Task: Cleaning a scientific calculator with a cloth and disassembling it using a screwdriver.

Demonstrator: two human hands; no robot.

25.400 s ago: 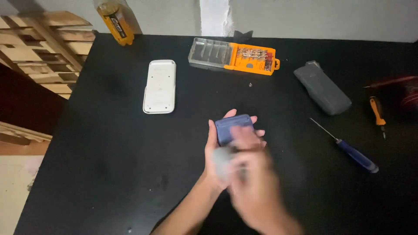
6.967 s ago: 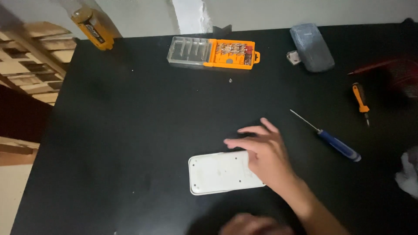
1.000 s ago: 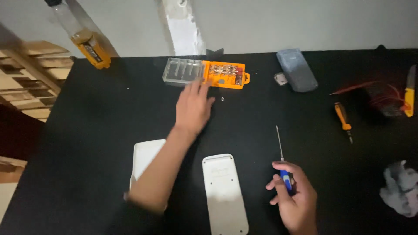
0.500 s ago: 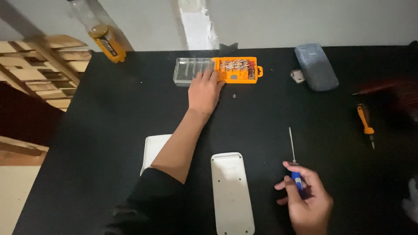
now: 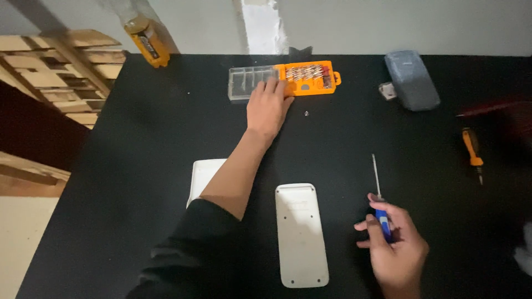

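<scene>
fingers [image 5: 270,87] rest on bit case [image 5: 282,81], left hand [image 5: 268,108].

Left hand [image 5: 267,105] outstretched, right hand [image 5: 394,252] fingers curled

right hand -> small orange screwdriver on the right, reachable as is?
Probably yes. The right hand holds the blue screwdriver, so it is not free to grip, but bare table lies between it and the orange screwdriver, with nothing in the way.
</scene>
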